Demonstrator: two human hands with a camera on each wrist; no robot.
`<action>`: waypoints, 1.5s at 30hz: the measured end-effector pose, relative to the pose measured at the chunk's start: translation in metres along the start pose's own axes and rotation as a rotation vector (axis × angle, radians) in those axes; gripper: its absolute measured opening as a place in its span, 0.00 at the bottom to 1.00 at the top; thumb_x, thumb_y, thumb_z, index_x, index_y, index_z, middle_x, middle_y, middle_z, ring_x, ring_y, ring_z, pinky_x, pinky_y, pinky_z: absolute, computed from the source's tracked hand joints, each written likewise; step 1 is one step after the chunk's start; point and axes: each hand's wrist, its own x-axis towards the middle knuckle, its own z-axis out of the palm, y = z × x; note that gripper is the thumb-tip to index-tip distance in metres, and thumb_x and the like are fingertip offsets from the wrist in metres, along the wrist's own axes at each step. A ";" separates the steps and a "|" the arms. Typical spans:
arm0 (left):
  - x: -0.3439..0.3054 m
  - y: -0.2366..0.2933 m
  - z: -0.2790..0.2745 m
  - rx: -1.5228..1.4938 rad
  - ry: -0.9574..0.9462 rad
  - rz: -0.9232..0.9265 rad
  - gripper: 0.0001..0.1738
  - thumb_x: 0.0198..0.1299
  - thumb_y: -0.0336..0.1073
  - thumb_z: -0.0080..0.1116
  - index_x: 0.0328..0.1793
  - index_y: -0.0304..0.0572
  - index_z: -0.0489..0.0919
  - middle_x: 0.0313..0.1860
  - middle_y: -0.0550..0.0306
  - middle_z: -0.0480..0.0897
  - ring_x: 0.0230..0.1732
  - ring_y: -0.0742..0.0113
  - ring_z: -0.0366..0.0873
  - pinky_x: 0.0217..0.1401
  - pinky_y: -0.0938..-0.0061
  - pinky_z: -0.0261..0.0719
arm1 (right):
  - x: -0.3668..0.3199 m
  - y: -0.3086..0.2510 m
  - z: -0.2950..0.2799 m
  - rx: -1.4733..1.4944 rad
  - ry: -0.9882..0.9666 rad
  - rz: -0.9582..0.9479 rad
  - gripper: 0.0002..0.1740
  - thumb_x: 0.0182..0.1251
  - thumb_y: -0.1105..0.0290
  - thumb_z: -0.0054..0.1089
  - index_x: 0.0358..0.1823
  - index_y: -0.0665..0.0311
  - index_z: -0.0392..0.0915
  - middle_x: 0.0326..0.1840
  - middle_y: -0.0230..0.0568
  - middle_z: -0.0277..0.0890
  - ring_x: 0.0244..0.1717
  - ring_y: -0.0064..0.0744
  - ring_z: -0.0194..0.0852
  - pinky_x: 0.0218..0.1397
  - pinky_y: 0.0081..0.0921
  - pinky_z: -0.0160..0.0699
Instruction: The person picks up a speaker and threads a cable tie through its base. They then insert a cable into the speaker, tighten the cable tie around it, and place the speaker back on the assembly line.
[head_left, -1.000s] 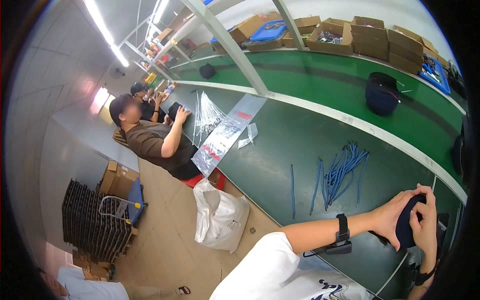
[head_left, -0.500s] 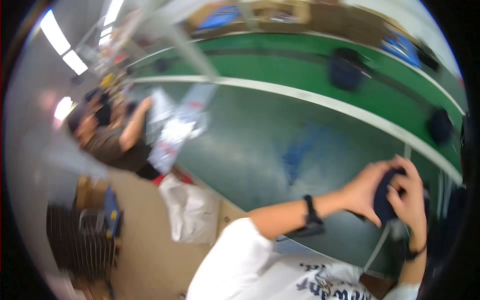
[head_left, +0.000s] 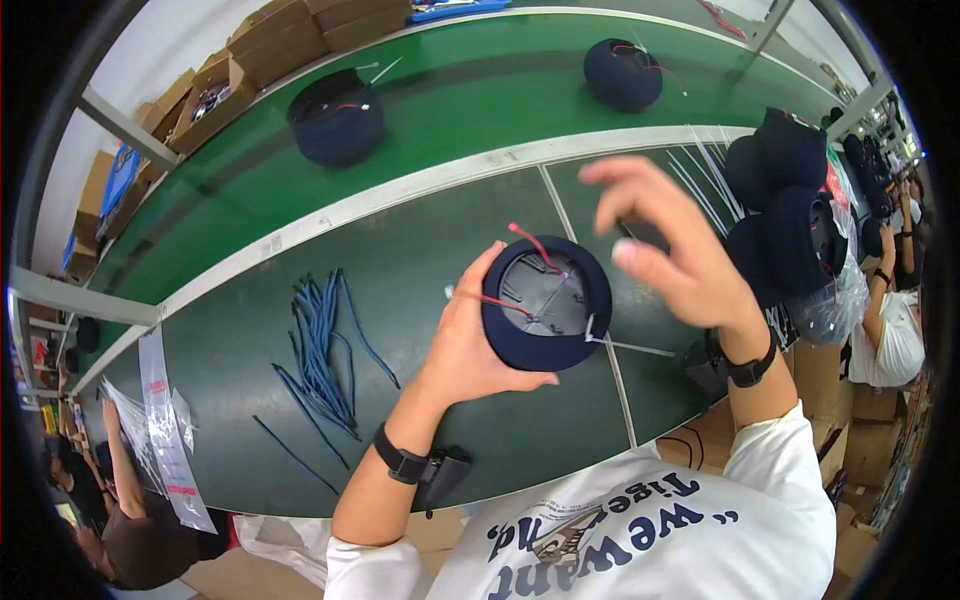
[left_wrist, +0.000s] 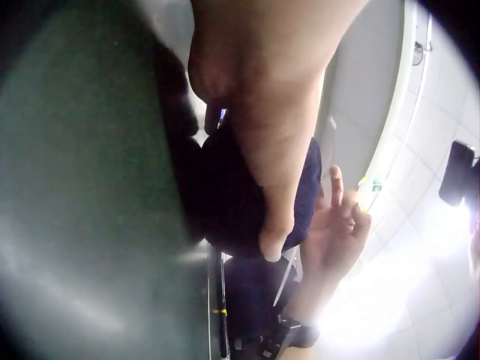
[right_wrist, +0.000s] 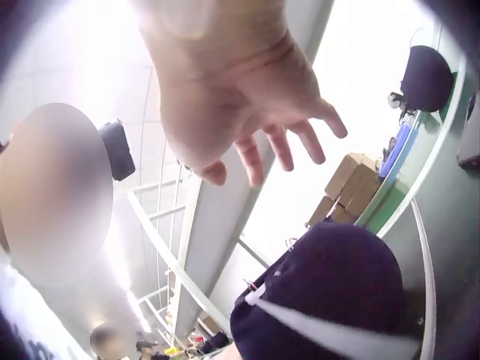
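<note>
My left hand (head_left: 468, 335) grips a round navy cap (head_left: 545, 300) from the side, thumb curled under its rim. The cap's grey inside faces up, with red and white strings sticking out. My right hand (head_left: 660, 240) hovers just above and to the right of it, fingers spread and holding nothing. In the left wrist view the thumb lies across the navy cap (left_wrist: 300, 187), with the right hand (left_wrist: 339, 225) beyond it. The right wrist view shows the right hand (right_wrist: 247, 112) open above the cap (right_wrist: 330, 292).
A bundle of blue cords (head_left: 320, 350) lies on the dark table left of the hands. More navy caps (head_left: 337, 118) sit on the green belt, and a stack of caps (head_left: 790, 220) stands at the right. Cardboard boxes (head_left: 210, 95) line the far side. Another person (head_left: 890, 335) sits at the right.
The view has swung from the left side of the bench to the right. Both hands held the cap before; now the right hand has let go and lifted, and the cap's inside faces up.
</note>
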 end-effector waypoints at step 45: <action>-0.001 0.038 0.019 0.408 0.137 0.475 0.22 0.42 0.39 0.86 0.46 0.69 0.93 0.54 0.63 0.77 0.58 0.58 0.77 0.56 0.56 0.62 | -0.076 -0.013 0.043 -0.029 -0.058 0.031 0.09 0.69 0.72 0.70 0.33 0.64 0.77 0.67 0.59 0.82 0.69 0.61 0.80 0.87 0.58 0.63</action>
